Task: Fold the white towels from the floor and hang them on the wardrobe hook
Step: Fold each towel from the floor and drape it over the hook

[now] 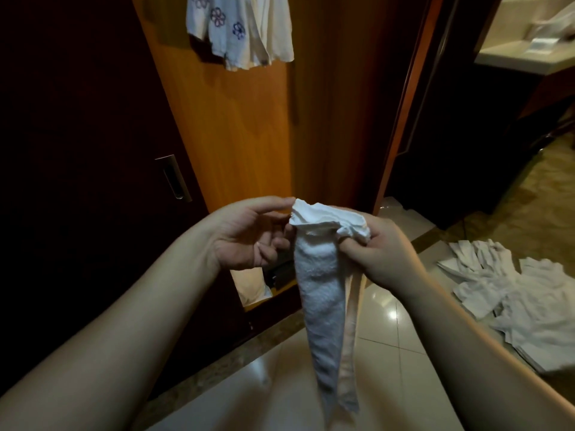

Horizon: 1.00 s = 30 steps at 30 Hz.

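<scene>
while both arms reach forward in front of the wardrobe, the right hand [378,244] grips the bunched top of a white towel [320,284], its fingers curled round the gathered cloth, and the towel hangs down from there in a long narrow folded strip that tapers toward the bottom of the view, with a thinner pale band trailing beside it on the right; the left hand [249,234] is just beside the towel's upper left corner, palm turned inward, fingers loosely bent and the forefinger and thumb reaching to the cloth's edge, though whether they actually pinch it cannot be told; behind the hands stands an orange-brown wooden wardrobe panel [242,126], flanked on the left by a dark sliding door [77,150] with a recessed metal handle [174,178]; high on the panel hang pale cloths [239,29], one printed with purple flowers; on the glossy tiled floor [389,318] to the right lies a loose heap of white towels [513,293], well apart from the held one; a light tabletop [529,51] shows at the far upper right
</scene>
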Available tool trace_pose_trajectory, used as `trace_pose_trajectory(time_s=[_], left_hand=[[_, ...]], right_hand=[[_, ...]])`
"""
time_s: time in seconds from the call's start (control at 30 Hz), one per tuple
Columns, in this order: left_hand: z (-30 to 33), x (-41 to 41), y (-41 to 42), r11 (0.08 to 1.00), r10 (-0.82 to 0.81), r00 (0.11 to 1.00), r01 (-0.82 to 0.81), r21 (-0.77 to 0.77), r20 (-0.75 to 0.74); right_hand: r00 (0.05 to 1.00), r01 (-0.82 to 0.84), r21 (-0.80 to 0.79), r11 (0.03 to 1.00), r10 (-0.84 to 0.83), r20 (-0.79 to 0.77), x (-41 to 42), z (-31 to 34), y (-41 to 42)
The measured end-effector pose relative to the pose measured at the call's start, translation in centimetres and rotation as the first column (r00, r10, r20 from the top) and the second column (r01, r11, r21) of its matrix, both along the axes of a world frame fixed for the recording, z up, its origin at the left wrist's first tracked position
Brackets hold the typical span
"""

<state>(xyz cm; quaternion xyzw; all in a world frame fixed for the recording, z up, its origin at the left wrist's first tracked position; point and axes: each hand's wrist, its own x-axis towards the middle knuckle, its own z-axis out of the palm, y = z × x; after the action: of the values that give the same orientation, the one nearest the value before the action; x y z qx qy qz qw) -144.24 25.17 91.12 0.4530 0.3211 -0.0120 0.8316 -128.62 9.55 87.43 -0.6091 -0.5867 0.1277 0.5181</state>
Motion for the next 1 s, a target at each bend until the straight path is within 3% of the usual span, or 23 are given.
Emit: trace_pose_trajectory(time_s=[0.13, 0.23, 0.27, 0.33, 0.4, 0.47, 0.5, 0.57, 0.63, 0.73, 0.8, 0.87, 0.93, 1.0], left_hand=[[0.6, 0.5, 0.1, 0.995, -0.027, 0.999, 0.030, 0.092, -0.037], [1.3, 1.0, -0.2, 0.922, 0.045, 0.995, -0.007, 0.388, -0.088], [1.6, 1.1, -0.2, 0.834, 0.083, 0.991, -0.009, 0.551, -0.108], [1.9, 1.3, -0.5, 0.562, 0.159, 0.980, 0.011, 0.827, -0.121], [1.7, 1.5, -1.0, 0.313, 0.219, 0.973, -0.003, 0.950, -0.070], [1.3, 1.6, -1.4, 0.161, 0.241, 0.971, -0.027, 0.987, -0.012], [1.2, 1.6, -1.4, 0.150, 0.237, 0.972, -0.037, 0.988, 0.000], [1.3, 1.7, -1.1, 0.286, 0.181, 0.983, -0.012, 0.958, -0.042], [1.9, 1.8, -0.7, 0.397, 0.104, 0.977, 0.128, 0.909, -0.184], [2.6, 2.0, -0.1, 0.274, 0.090, 0.930, 0.321, 0.906, -0.357], [2.9, 2.0, 0.1, 0.156, 0.099, 0.903, 0.401, 0.903, -0.418], [3.3, 2.0, 0.2, 0.095, 0.088, 0.883, 0.453, 0.886, -0.461], [3.7, 1.9, 0.4, 0.129, 0.046, 0.882, 0.460, 0.878, -0.469], [4.1, 1.9, 0.7, 0.250, -0.007, 0.909, 0.405, 0.879, -0.417]], right_hand=[[0.999, -0.007, -0.004, 1.000, 0.007, 0.052, 1.0, 0.1, 0.0], [0.996, -0.019, -0.022, 1.000, 0.021, 0.085, 1.5, 0.0, 0.1], [0.994, -0.021, -0.025, 0.999, 0.024, 0.106, 1.6, -0.1, 0.1], [0.987, -0.023, -0.023, 0.999, 0.026, 0.159, 1.7, -0.5, 0.3], [0.980, -0.026, -0.017, 1.000, 0.029, 0.195, 1.6, -0.8, 0.6], [0.975, -0.032, -0.020, 0.999, 0.036, 0.218, 1.5, -1.0, 1.0], [0.975, -0.037, -0.026, 0.999, 0.042, 0.218, 1.4, -1.1, 1.2], [0.981, -0.036, -0.021, 0.999, 0.040, 0.187, 1.3, -1.1, 1.3], [0.985, -0.031, -0.013, 0.999, 0.033, 0.171, 1.3, -1.0, 1.3], [0.983, -0.047, -0.026, 0.999, 0.051, 0.175, 1.2, -0.7, 1.4], [0.986, -0.049, -0.048, 0.998, 0.056, 0.159, 1.3, -0.7, 1.5], [0.989, -0.045, -0.068, 0.997, 0.054, 0.138, 1.4, -0.9, 1.6], [0.995, -0.019, -0.072, 0.997, 0.026, 0.093, 1.6, -0.9, 1.6], [1.000, 0.024, -0.041, 0.999, -0.024, 0.017, 1.8, -0.9, 1.5]])
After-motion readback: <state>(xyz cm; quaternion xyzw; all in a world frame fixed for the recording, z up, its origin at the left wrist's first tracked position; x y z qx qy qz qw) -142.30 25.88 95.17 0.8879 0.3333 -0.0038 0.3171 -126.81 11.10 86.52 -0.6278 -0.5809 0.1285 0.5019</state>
